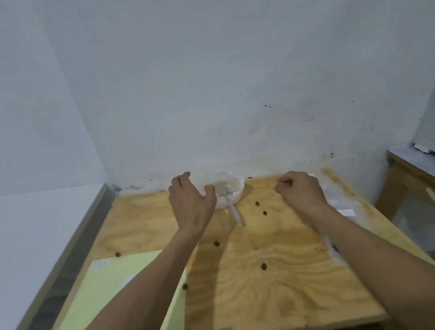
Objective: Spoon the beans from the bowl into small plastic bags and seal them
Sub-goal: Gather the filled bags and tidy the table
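Beside bowl [227, 189]: our left hand [191, 204] spread to steady it; right hand [301, 189] curled, seemingly empty; spoon [233, 209] propped inside.

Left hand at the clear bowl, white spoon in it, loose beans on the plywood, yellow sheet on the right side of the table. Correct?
One error: the head view shows the pale yellow sheet on the left side of the plywood table, under the left forearm. The rest holds.

Matt grained plywood table [278, 292], clear glossy plastic bowl [236, 187], smooth pale-yellow paper sheet [111, 289].
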### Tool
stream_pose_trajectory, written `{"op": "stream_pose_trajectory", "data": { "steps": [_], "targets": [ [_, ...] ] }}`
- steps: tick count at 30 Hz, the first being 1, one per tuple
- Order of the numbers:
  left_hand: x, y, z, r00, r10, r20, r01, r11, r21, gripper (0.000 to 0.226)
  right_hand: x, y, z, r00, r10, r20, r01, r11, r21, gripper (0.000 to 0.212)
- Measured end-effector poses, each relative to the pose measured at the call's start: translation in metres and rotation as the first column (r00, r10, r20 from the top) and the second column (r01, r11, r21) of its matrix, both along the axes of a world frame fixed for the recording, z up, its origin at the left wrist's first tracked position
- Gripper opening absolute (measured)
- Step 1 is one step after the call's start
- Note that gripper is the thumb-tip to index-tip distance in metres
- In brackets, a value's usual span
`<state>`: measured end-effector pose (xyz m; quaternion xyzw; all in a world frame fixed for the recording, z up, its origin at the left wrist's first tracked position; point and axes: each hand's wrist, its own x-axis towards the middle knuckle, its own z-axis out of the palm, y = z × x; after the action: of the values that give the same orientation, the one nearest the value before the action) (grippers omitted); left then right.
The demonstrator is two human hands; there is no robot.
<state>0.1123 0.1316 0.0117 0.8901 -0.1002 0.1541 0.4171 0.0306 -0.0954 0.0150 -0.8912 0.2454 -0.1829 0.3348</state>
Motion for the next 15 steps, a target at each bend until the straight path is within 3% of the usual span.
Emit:
{"op": "stream_pose_trajectory", "data": {
  "steps": [8,10,15],
  "targets": [
    [0.054,0.034,-0.048,0.953,-0.085,-0.291,0.185,0.922,0.340,0.075,0.069,0.013,-0.020,0.993,-0.032,-0.116,0.034,0.999,0.023,0.028],
    [0.063,0.036,-0.058,0.962,-0.095,-0.255,0.182,0.921,0.344,0.053,0.083,0.013,-0.024,0.989,-0.047,-0.138,0.050,0.999,0.014,0.024],
    [0.070,0.033,-0.069,0.973,-0.087,-0.212,0.171,0.892,0.419,0.058,0.108,0.011,-0.033,0.976,-0.117,-0.182,0.108,0.992,-0.063,0.027]
  ]
}}
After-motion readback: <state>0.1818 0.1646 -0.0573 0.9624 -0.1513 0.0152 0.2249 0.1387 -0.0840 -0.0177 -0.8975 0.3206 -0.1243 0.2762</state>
